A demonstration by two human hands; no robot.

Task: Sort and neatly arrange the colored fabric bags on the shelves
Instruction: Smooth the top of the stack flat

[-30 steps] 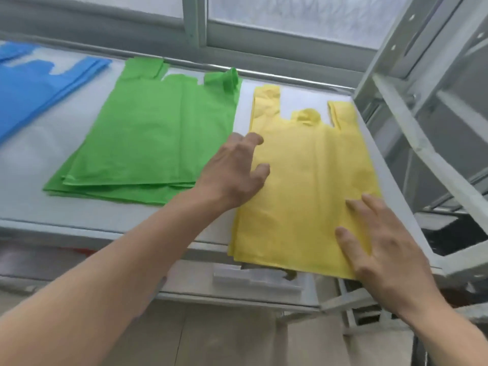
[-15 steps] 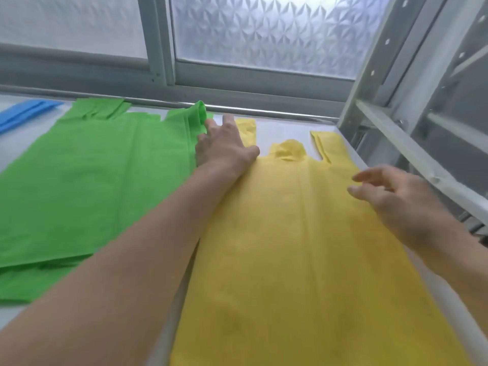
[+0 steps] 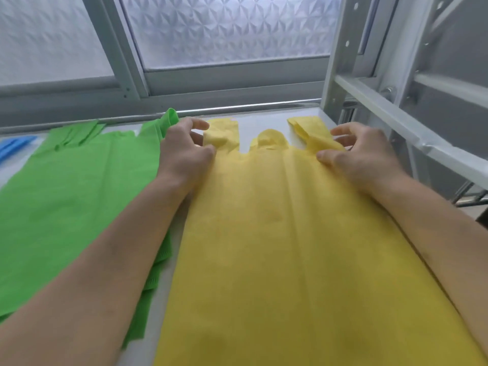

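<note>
Two hands work at the far end of a yellow bag (image 3: pixel 277 247) lying flat on the white shelf (image 3: pixel 264 121); left to right: a blue bag (image 3: pixel 15 147) shows as a sliver at the far left edge, well apart from both hands; a stack of green bags (image 3: pixel 79 186) lies flat just left of the left hand (image 3: pixel 184 154), its right handle strap standing up beside that hand's knuckles, and the left forearm crosses over the stack's right edge; the left hand rests on the yellow bag's left shoulder, fingers curled, thumb and fingertips pinching the left handle strap (image 3: pixel 220 136), which is creased at the grip; between the two hands lies the bag's rounded centre tab (image 3: pixel 272 138), with bare shelf showing either side of it; the right hand (image 3: pixel 364 154) rests on the right shoulder, thumb pressed on the fabric and fingers curled round the right handle strap (image 3: pixel 311 130), which is folded under the grip; right of that hand stands the grey metal shelf upright (image 3: pixel 340 48); beyond both hands runs a frosted window (image 3: pixel 224 27).
</note>
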